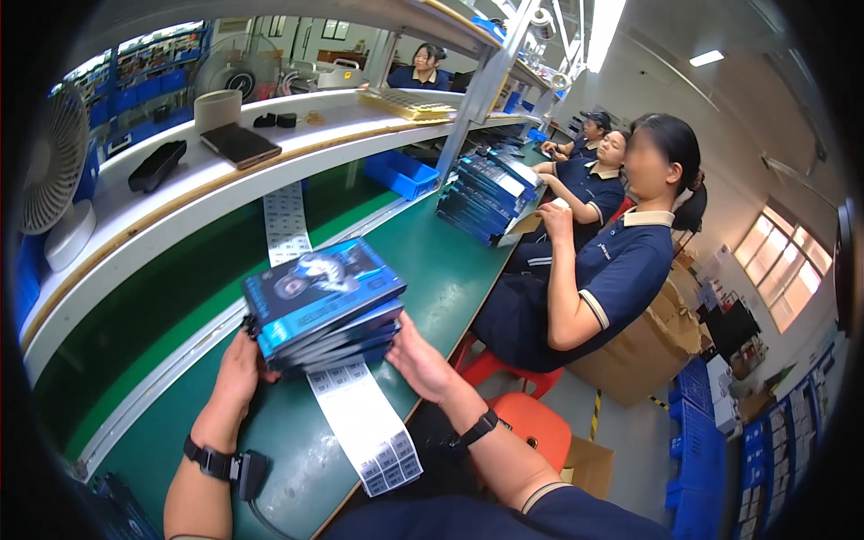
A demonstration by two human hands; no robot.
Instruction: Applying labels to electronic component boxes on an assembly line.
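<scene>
Grasping a stack of blue boxes (326,292) between the fingers of the left hand (241,367) and right hand (420,362), above a white label strip (358,412) on the table (441,261).

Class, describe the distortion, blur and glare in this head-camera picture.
Head view throughout: the long white shelf bends; lower edges of the stacked blue-and-black rectangular boxes look smeared; the white ceiling lamp looks blown out; the green tabletop shows faint sheen.
</scene>
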